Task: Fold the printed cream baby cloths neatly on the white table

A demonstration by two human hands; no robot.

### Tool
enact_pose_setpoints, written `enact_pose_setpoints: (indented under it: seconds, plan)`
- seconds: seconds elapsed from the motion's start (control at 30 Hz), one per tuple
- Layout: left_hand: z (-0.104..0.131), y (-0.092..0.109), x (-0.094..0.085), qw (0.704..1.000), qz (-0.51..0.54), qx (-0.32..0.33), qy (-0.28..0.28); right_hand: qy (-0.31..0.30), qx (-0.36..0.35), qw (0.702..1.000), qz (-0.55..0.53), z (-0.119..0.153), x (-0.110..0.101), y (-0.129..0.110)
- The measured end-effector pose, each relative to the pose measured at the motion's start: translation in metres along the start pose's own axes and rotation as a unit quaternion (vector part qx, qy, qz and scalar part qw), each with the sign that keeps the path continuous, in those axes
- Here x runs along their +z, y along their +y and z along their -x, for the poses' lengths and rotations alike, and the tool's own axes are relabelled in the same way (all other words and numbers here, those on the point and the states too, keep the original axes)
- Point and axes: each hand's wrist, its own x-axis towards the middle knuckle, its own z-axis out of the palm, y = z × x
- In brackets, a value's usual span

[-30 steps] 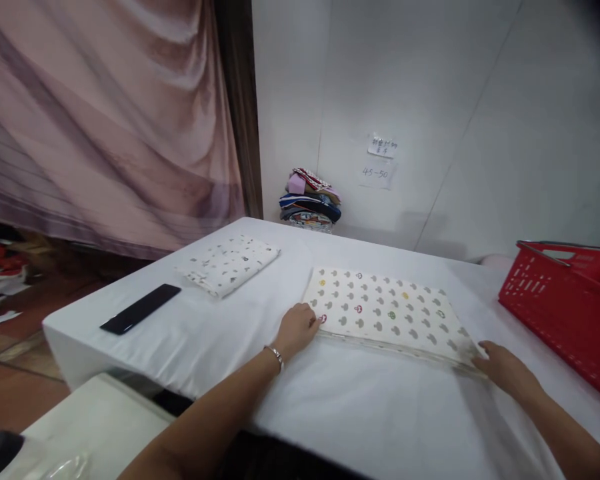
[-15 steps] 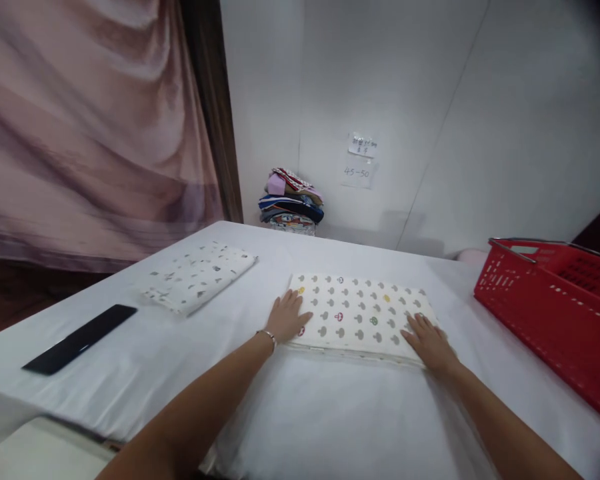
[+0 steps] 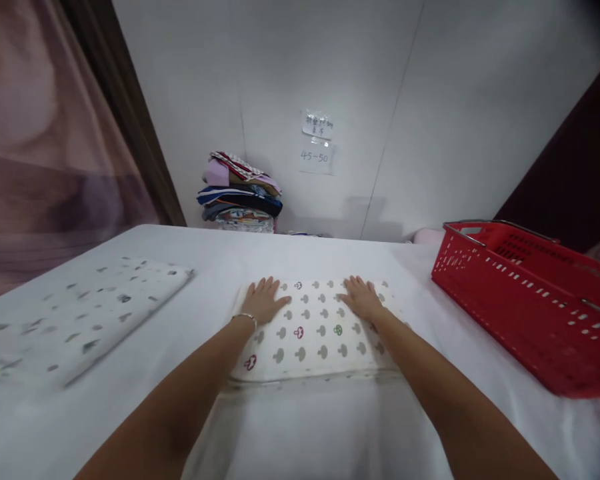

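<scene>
A folded white cloth (image 3: 310, 337) printed with grey mushrooms and a few coloured ones lies flat on the white-covered table. My left hand (image 3: 266, 302) rests palm down on its far left part, fingers spread; a bracelet circles that wrist. Flat on the far right part of the same cloth is my right hand (image 3: 363, 299), its fingers also apart. Neither hand grips anything. Another folded white cloth (image 3: 95, 313), with small dark prints, lies to the left.
A red plastic basket (image 3: 520, 307) stands at the right of the table (image 3: 180, 243). Beyond the far edge is a stack of folded fabrics (image 3: 241, 190) against the wall. Paper signs (image 3: 317, 157) hang on the wall, and a pinkish curtain (image 3: 80, 167) hangs at the left.
The view has turned to the right and the black flat object is out of sight. Both hands have slid toward the cloth's far edge, and they are nearer each other.
</scene>
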Motion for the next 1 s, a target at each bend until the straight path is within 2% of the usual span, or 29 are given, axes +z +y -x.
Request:
enact_pose_setpoints:
  seconds: [0.13, 0.37, 0.53, 0.6, 0.87, 1.0]
  plan:
    - [-0.004, -0.012, 0.013, 1.0, -0.013, 0.0, 0.005, -0.013, 0.034, 0.999, -0.007, -0.004, 0.008, 0.023]
    - [-0.002, -0.009, 0.011, 0.999, -0.029, -0.002, 0.02, -0.024, 0.028, 0.999, -0.001, -0.005, 0.005, 0.026]
    - [-0.003, -0.01, 0.013, 0.999, -0.026, 0.003, 0.029, -0.007, 0.111, 0.994, 0.013, -0.002, 0.001, 0.051]
    - [-0.002, -0.01, 0.012, 0.999, -0.027, 0.002, 0.024, -0.014, 0.123, 0.992, 0.007, -0.001, 0.003, 0.059]
    - [-0.002, -0.004, 0.008, 1.0, -0.008, -0.01, -0.002, -0.012, 0.12, 0.993, 0.006, 0.0, 0.007, 0.06]
    - [-0.001, -0.011, -0.002, 0.999, 0.005, -0.022, -0.026, -0.005, 0.119, 0.993, 0.011, 0.0, 0.008, 0.062]
